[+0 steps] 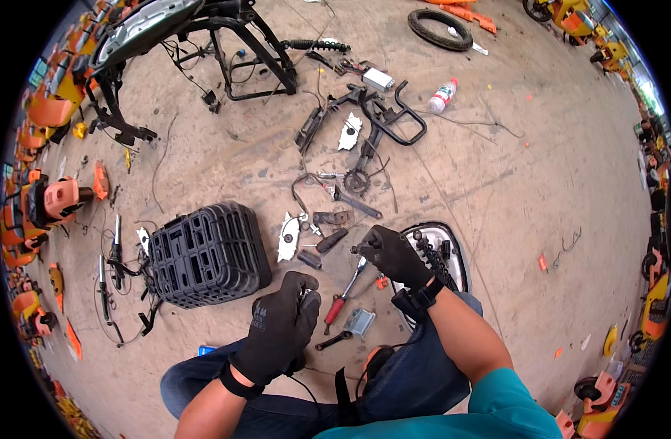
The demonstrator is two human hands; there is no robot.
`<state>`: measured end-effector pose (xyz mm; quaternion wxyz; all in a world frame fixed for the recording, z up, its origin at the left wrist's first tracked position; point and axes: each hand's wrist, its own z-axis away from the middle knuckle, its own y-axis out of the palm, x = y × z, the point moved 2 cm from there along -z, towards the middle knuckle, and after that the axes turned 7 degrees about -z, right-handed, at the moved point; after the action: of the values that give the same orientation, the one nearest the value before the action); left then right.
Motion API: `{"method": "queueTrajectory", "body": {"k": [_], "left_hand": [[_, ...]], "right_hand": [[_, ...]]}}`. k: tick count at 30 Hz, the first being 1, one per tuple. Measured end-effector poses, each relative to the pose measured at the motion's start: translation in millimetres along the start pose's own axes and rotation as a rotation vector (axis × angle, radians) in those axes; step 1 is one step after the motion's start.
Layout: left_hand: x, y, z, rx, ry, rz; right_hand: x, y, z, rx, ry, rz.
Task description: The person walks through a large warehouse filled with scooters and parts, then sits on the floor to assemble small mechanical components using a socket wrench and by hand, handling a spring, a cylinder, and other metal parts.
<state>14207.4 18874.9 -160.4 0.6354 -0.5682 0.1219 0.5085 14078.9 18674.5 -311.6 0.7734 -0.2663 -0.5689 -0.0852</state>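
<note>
My left hand (282, 322), in a black glove, is closed in front of my lap. A bit of shiny metal shows between its thumb and fingers, too small to name. Farther right, my gloved right hand (395, 256) is curled, with a small dark piece at its fingertips that I cannot make out. Between the hands lies a red-handled tool (335, 310) with a chrome shaft, its far end reaching close to the right hand. Beside it are a dark wrench (333, 340) and a silver-grey block (361, 322). A black-handled screwdriver (332, 240) rests beyond the left hand.
A black plastic crate (207, 256) stands at the left. Under my right arm is a white tray-like shell (461, 271) holding a shock absorber (432, 260). Ahead lie frame parts (364, 139), a bottle (443, 96), a tyre (439, 31) and a black frame (266, 55).
</note>
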Motion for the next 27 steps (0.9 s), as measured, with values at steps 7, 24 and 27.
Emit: {"method": "queueTrajectory", "body": {"k": [7, 24, 27], "left_hand": [[-5.8, -12.3, 3.7, -0.068, 0.022, 0.031], [-10.4, -37.0, 2.6, -0.142, 0.122, 0.104], [-13.3, -32.2, -19.0, -0.069, 0.073, 0.245]], "right_hand": [[-23.5, 8.0, -15.4, -0.008, 0.12, 0.216], [-86.6, 38.2, -73.3, -0.314, -0.127, 0.487], [-129.1, 34.0, -77.8, -0.282, -0.168, 0.348]]}}
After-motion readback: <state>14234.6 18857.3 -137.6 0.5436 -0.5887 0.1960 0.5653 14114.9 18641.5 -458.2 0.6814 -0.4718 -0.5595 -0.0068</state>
